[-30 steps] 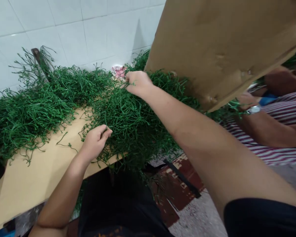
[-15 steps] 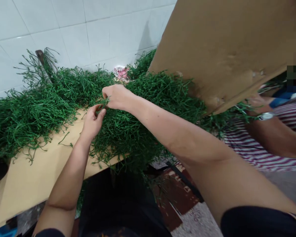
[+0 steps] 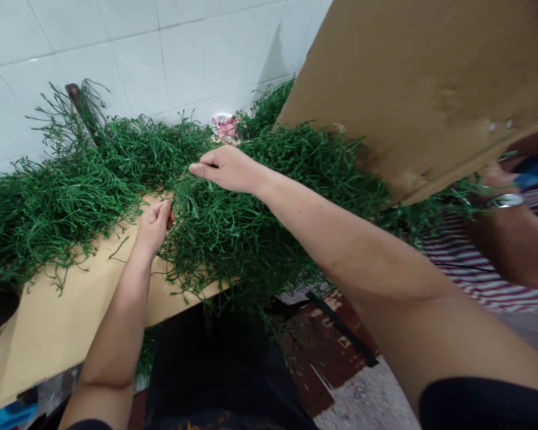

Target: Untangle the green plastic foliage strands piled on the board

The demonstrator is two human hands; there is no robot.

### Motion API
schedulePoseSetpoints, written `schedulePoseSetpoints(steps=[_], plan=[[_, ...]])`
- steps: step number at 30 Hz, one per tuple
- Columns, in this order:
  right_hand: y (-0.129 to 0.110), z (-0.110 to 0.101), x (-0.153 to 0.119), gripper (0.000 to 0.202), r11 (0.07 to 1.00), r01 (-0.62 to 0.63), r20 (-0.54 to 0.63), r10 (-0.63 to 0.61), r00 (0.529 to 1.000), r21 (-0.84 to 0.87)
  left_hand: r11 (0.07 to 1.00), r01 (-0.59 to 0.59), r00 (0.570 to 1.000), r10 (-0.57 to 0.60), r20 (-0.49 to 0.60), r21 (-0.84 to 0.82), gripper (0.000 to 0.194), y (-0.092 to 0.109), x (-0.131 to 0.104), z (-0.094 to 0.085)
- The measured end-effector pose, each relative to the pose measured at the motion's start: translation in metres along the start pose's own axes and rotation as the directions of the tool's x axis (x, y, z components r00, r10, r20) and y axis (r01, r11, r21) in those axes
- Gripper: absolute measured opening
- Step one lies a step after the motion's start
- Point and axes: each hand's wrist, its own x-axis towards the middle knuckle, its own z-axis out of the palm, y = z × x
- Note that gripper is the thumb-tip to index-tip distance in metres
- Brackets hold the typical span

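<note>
Fingers of the bare left hand [image 3: 156,224] are curling together against the thumb, just beside the left edge of a tangled mound of thin, dark green, wiry strands [image 3: 233,221]; whether they are pinching a strand, one cannot tell. The bare right hand [image 3: 226,168] is reaching farther out, its thumb and forefinger drawing close together and pointing leftward, and no strand is showing clearly between them. That hand is lying nearer the body of the mound, which is spreading below it and off to its right, while the left hand is facing the same mound from its left side. The mound is stretching mostly sideways, its longer axis running from the left hand toward the tall brown cardboard sheet [image 3: 407,89], and the right forearm is crossing over it. Single strands are pointing every way (so no one direction is ruling the tangle). Between and beyond the two hands, the mound is nearly meeting a second heap of green wiry strands [image 3: 72,191], which is sprawling leftward over a pale tan board [image 3: 72,298]. One loose green strand [image 3: 119,248] is lying on that board, left of the left hand. A pink-and-white crumpled item [image 3: 226,126] is sitting beyond the right hand, near the white tiled wall [image 3: 134,65].
</note>
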Motion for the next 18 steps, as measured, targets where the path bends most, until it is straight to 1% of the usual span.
schedulePoseSetpoints(steps=[2,3,5,6,8,10,12,14,15,16,18], plan=[[0.004,0.001,0.002,0.055,0.998,-0.036,-0.064,0.039,0.997,0.046,1.0,-0.022,0.999,0.022,0.046,0.008,0.048,0.001,-0.006,0.003],[0.007,0.001,0.003,0.057,0.996,-0.045,-0.075,0.051,0.996,0.075,0.999,-0.035,0.998,0.034,0.055,0.015,0.048,0.002,-0.008,0.004],[0.013,0.001,0.004,0.058,0.99,-0.05,-0.048,0.057,0.997,0.135,0.998,-0.056,0.998,0.055,0.025,0.033,0.045,0.002,-0.01,0.004],[0.015,0.0,0.004,0.059,0.987,-0.049,-0.009,0.051,0.999,0.156,0.997,-0.062,0.998,0.062,-0.009,0.041,0.042,0.002,-0.01,0.004],[0.019,-0.001,0.004,0.057,0.986,-0.036,0.104,0.019,0.994,0.161,0.994,-0.08,0.993,0.086,-0.08,0.069,0.033,0.001,-0.008,0.003],[0.021,-0.002,0.002,0.05,0.99,0.015,0.233,-0.047,0.971,0.137,0.986,-0.118,0.983,0.133,-0.126,0.118,0.023,0.0,-0.007,0.003],[0.018,-0.001,-0.001,0.04,0.986,0.096,0.363,-0.139,0.921,0.132,0.968,-0.172,0.97,0.199,-0.143,0.181,0.015,-0.001,-0.007,0.004],[0.013,0.0,-0.004,0.031,0.975,0.169,0.463,-0.219,0.859,0.147,0.943,-0.222,0.954,0.263,-0.146,0.249,0.012,0.0,-0.007,0.006],[0.009,0.001,-0.005,0.028,0.97,0.195,0.494,-0.241,0.836,0.143,0.927,-0.244,0.946,0.292,-0.14,0.284,0.013,0.0,-0.008,0.007],[0.005,0.002,-0.006,0.024,0.968,0.217,0.511,-0.25,0.823,0.125,0.912,-0.262,0.94,0.315,-0.129,0.317,0.015,0.001,-0.008,0.008],[-0.003,0.005,-0.007,0.02,0.968,0.244,0.513,-0.238,0.825,0.057,0.887,-0.273,0.935,0.336,-0.113,0.371,0.017,0.002,-0.008,0.008]])
